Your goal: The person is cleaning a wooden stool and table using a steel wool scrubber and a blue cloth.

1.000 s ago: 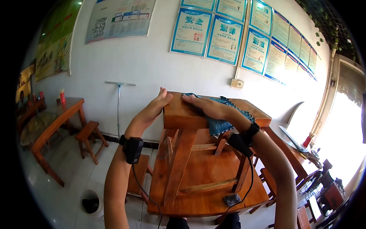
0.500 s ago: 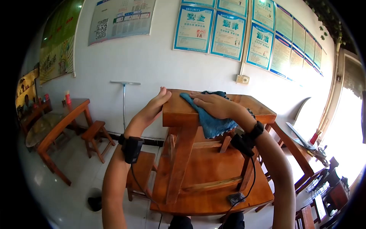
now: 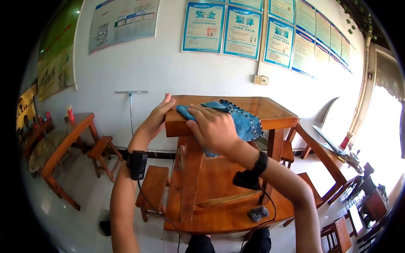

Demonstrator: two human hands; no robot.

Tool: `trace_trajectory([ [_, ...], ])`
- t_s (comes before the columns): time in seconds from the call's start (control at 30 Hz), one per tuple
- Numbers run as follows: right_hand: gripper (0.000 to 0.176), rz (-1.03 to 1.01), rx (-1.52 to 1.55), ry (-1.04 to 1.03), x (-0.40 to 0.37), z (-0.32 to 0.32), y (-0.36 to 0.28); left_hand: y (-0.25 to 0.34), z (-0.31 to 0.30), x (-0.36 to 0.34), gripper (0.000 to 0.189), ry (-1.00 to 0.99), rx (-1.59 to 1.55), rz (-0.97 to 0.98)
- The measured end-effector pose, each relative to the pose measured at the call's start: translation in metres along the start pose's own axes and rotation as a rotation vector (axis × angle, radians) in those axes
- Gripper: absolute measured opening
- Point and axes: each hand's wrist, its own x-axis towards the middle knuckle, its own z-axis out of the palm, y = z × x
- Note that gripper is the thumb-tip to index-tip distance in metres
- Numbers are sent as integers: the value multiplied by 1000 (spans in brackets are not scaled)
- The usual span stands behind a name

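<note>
A wooden stool (image 3: 270, 105) stands on top of a wooden table (image 3: 181, 225). My left hand (image 3: 159, 110) rests against the left end of the stool's seat, its fingers pointing up and its palm on the edge. A blue cloth (image 3: 247, 124) with a dark stitched border lies over the seat and hangs down its near side. My right hand (image 3: 214, 128) presses on the cloth near the seat's front left corner, fingers laid over it. A dark scouring pad (image 3: 258, 213) lies on the table below the stool.
Low wooden stools (image 3: 154, 187) stand left of the table. Another table (image 3: 80, 124) is at the far left, and one with a red holder (image 3: 345, 141) at the right. A T-shaped pole (image 3: 131, 109) leans on the wall. Cables hang from both wrists.
My right hand and the cloth have moved left and nearer along the seat, and the cloth is now bunched differently. The view has shifted slightly. My left hand stays at the seat's end.
</note>
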Motion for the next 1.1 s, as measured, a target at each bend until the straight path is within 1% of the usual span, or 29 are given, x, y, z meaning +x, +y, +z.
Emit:
trace_trajectory([
  [0.03,33,-86,-74,230,-1,13,-1,-1,0,1,97,-9,5,-1],
  [0.07,33,-78,-78,235,-4,22,1,-3,-1,2,94,20,12,8],
  [0.1,30,-68,-91,285,-4,26,-1,-3,-1,3,92,49,21,17],
  [0.17,25,-75,-128,405,-5,35,-4,-5,-1,3,90,35,18,31],
  [0.2,25,-74,-127,410,-5,38,-4,-5,-2,2,88,28,9,45],
  [0.27,25,-158,-149,537,-5,41,-3,-4,-2,1,87,37,22,39],
  [0.3,19,-167,-140,579,-5,40,-5,-3,-1,1,86,45,28,31],
  [0.33,19,-161,-142,583,-6,40,-5,-3,0,0,86,40,33,30],
  [0.4,25,-230,-102,575,-8,38,-3,-3,1,0,83,96,107,50],
  [0.43,34,-261,-76,554,-12,39,0,-4,0,1,83,94,110,50],
  [0.47,34,-259,-76,557,-15,39,2,-6,-3,3,82,77,105,63],
  [0.53,47,-336,-180,499,-21,35,6,-10,-6,7,81,62,107,73],
  [0.57,60,-363,-242,405,-28,29,11,-12,-6,10,80,79,104,61],
  [0.6,60,-361,-239,409,-31,26,14,-12,-6,11,80,97,100,50],
  [0.67,62,-376,-244,294,-37,22,17,-9,-10,11,80,93,147,38],
  [0.7,62,-371,-244,296,-42,19,20,-8,-11,10,81,85,190,27],
  [0.77,54,-370,-297,275,-51,13,27,-7,-14,9,81,44,141,10],
  [0.8,54,-361,-301,278,-56,9,32,-7,-16,10,80,5,89,-4],
  [0.9,48,-445,-295,323,-77,-4,57,-12,-20,15,77,-30,20,3],
  [0.93,48,-442,-290,328,-85,-9,64,-16,-25,18,77,-26,27,1],
  [1.03,47,-467,-311,325,-109,-25,90,-16,-32,22,82,-44,21,2],
  [1.1,49,-297,-466,428,-121,-33,100,-17,-26,20,81,-43,-11,17],
])
